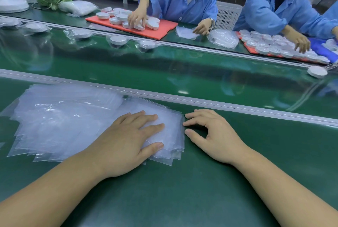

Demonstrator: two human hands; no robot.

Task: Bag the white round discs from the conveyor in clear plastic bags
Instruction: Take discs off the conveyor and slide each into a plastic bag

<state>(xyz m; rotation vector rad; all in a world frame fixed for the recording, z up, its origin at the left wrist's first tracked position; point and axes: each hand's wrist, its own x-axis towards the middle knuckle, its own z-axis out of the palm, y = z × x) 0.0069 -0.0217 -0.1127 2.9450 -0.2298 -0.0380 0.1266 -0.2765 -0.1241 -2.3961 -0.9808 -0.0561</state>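
Only one bare disc (317, 71) on belt (182, 73), left hand (128, 135) pressing bags (64, 126)

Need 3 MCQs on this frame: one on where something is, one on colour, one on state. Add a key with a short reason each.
1. Where does the left hand rest?
A) on the pile of clear bags
B) on a fan
C) on a cardboard box

2. What colour is the tray under the loose discs across the belt?
A) blue
B) yellow
C) red

3. The single disc at the far right of the belt is:
A) sealed in a bag
B) bare, with no bag
C) held in a hand

Key:
1 A: the palm and straight fingers lie flat on the plastic.
2 C: red shows beneath and around the white discs.
3 B: no plastic shows around it and no hand touches it.
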